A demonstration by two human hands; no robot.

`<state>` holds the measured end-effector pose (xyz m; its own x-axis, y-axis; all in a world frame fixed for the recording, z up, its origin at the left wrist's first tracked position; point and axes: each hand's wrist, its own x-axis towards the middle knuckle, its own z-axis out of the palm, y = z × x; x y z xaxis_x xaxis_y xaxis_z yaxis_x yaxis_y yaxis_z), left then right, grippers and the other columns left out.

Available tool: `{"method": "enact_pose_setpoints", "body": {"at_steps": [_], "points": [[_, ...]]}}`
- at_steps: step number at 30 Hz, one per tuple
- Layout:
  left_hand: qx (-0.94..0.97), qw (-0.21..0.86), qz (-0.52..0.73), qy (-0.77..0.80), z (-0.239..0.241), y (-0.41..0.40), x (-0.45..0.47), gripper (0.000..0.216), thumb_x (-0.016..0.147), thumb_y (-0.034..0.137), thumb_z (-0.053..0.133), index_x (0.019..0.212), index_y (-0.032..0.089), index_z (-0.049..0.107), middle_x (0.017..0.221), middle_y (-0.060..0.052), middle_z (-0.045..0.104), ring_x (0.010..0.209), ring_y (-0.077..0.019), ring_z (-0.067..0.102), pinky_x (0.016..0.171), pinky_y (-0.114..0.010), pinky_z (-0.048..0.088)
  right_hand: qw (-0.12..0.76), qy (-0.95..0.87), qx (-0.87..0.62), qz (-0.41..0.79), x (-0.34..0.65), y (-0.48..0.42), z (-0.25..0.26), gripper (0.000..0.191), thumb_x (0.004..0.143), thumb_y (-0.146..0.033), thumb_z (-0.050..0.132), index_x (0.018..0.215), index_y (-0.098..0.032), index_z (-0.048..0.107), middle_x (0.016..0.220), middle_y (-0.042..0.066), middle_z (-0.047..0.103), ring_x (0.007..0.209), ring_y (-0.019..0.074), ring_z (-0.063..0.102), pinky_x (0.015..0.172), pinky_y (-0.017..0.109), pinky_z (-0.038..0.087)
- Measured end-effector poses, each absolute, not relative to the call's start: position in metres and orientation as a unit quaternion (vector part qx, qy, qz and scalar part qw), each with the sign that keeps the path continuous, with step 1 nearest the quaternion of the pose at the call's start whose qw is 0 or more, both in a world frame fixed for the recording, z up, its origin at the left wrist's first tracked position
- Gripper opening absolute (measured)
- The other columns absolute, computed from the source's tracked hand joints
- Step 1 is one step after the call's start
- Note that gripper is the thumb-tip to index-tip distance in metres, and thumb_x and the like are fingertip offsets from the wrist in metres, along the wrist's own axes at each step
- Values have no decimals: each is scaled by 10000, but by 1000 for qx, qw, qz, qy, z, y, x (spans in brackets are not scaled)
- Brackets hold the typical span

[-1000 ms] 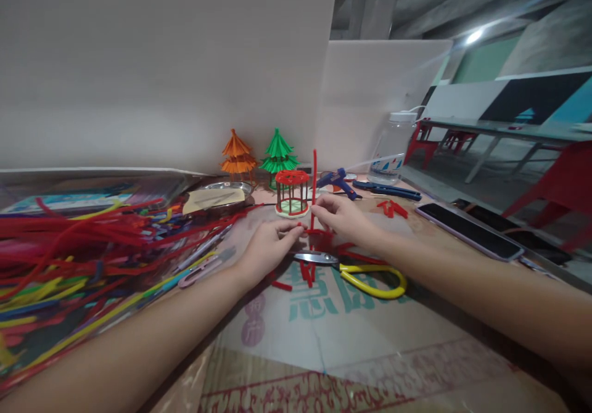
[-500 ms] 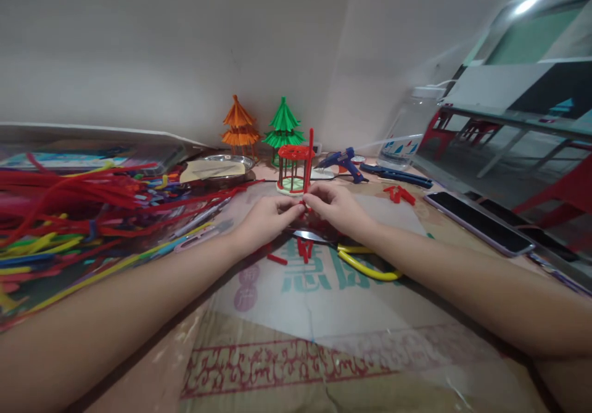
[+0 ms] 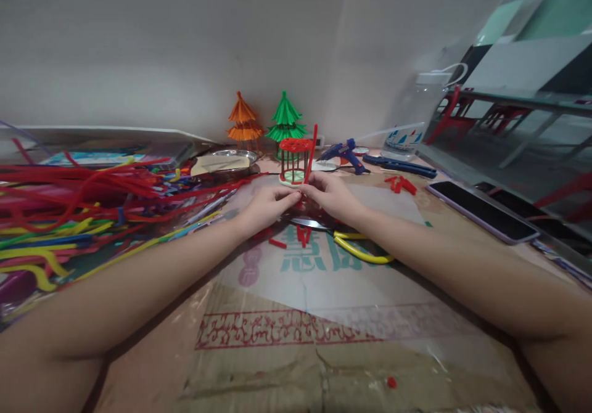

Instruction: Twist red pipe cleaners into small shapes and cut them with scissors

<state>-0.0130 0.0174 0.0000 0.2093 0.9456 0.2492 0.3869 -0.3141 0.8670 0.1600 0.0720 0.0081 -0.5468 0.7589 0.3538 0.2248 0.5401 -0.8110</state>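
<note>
A red pipe cleaner (image 3: 314, 145) rises, tilted a little right, from the fingers of my right hand (image 3: 337, 198), which pinches its lower end. My left hand (image 3: 269, 208) is closed at the fingertips, meeting the right hand at the same spot; fingers hide the pipe cleaner's lower part. Just behind them stands a small pavilion frame (image 3: 295, 145) with a red ring top, brown posts and a pale green base. Below my hands lie yellow-handled scissors (image 3: 363, 254) and several short red pieces (image 3: 303, 235).
Orange (image 3: 242, 117) and green (image 3: 284, 115) pavilion models stand by the wall. A heap of coloured pipe cleaners (image 3: 83, 197) covers the left. To the right are a blue glue gun (image 3: 345, 152), blue-handled pliers (image 3: 400, 166), a clear bottle (image 3: 411, 117) and a phone (image 3: 481, 211).
The view has shifted slightly, bringing a small red bit into sight near the front. The pipe cleaner leans more to the right. Both hands keep their pinch close together.
</note>
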Motion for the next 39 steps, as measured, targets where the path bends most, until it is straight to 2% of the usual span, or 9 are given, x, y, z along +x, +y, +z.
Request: {"method": "enact_pose_setpoints", "body": {"at_steps": [3,6,12,18,26,32,39], "points": [[696,335,415,481,1,17,-12,361,864,426,557,894,114,736,798,-64,719,671,-154,609,612,-248,445,361,-799,-290,383,161,70,9,193,837,-369,559,787,-186,523,663,-28,552,573,118,512,517,237,385],[689,360,414,473,2,16,-11,367,858,444,565,820,120,733,775,-66,725,668,-157,622,619,-253,467,358,-792,-296,397,162,69,10,185,848,-358,560,781,-192,515,602,-47,521,507,106,480,470,228,347],[662,428,417,453,1,18,-10,385,822,506,601,830,140,721,826,-78,749,780,-199,683,724,-288,522,355,-766,-295,448,161,67,10,162,868,-350,561,827,-197,525,540,-51,523,448,118,495,430,233,334],[660,443,418,440,-2,21,-12,366,822,480,620,882,134,726,887,-92,754,818,-200,690,759,-301,524,351,-768,-314,435,161,65,12,124,890,-302,535,839,-190,527,536,-46,542,448,108,492,429,222,347],[679,423,406,442,-3,21,-13,319,808,451,641,846,146,729,876,-74,754,803,-192,685,765,-302,512,356,-804,-307,365,163,68,10,212,869,-379,554,806,-177,562,627,-15,578,544,121,525,487,235,387],[671,423,415,446,-2,22,-13,314,805,443,650,859,146,734,856,-72,753,788,-184,681,754,-292,509,349,-804,-296,379,163,69,9,194,849,-363,568,789,-183,526,617,-14,594,540,126,537,495,240,388],[661,449,402,447,0,22,-13,394,805,515,629,846,144,752,855,-81,755,782,-191,681,737,-286,510,338,-793,-298,411,163,70,7,181,849,-357,553,799,-188,510,610,-11,590,531,131,530,481,244,386]]}}
